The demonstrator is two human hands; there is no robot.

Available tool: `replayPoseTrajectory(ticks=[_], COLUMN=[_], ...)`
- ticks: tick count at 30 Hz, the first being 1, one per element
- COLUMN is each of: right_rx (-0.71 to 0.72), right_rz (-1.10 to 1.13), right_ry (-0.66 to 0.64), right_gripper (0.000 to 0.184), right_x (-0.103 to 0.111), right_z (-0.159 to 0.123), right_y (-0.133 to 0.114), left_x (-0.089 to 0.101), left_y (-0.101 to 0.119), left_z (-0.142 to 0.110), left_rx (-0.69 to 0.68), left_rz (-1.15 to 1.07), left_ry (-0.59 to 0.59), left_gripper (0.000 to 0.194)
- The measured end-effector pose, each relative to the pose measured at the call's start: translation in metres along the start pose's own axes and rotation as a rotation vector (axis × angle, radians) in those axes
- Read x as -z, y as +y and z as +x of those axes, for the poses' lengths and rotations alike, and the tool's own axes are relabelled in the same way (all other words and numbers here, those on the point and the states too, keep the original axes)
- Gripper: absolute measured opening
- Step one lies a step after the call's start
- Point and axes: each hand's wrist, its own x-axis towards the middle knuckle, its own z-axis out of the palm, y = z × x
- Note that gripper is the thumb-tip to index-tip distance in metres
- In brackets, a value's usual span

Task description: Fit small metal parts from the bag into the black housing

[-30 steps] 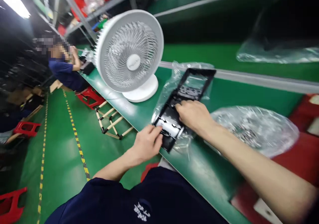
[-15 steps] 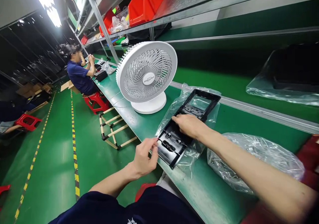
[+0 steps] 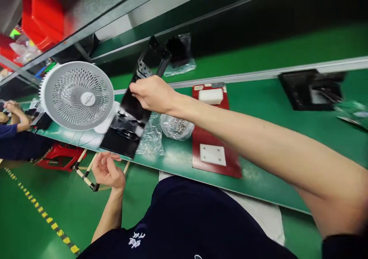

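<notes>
Green floor (image 3: 23, 228) is showing below the surface (image 3: 253, 94), over which the right hand (image 3: 152, 94) is gripping a black frame (image 3: 128, 110) beside a white fan (image 3: 74, 98); the left hand (image 3: 109, 170) is curling loosely near the frame's end.

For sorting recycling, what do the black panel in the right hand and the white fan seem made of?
Black panel: probably moulded plastic, partly glossy; bright reflections and shaped openings suggest it, though painted metal is possible. White fan: likely smooth, rigid plastic; its fine curved grille suggests moulding.
</notes>
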Motion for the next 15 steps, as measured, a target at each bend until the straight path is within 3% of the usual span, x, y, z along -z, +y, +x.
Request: replayPoseTrajectory(ticks=[3, 8, 12, 15], right_rx=[-0.180, -0.439, -0.558, -0.660], right_rz=[0.013, 0.065, 0.108, 0.116], right_ry=[0.172, 0.365, 0.467, 0.460], right_gripper=[0.010, 0.014, 0.019, 0.021], right_x=[0.036, 0.076, 0.084, 0.085], right_z=[0.001, -0.010, -0.025, -0.032], right_y=[0.003, 0.016, 0.027, 0.033], left_x=[-0.020, -0.056, -0.091, -0.118], left_y=[-0.002, 0.006, 0.026, 0.051], left_z=[-0.003, -0.020, -0.028, -0.029], left_rx=[0.082, 0.007, -0.194, -0.487], left_rz=[-0.077, -0.271, -0.412, -0.432], left_ry=[-0.111, -0.504, -0.699, -0.838], left_gripper=[0.030, 0.027, 0.025, 0.025])
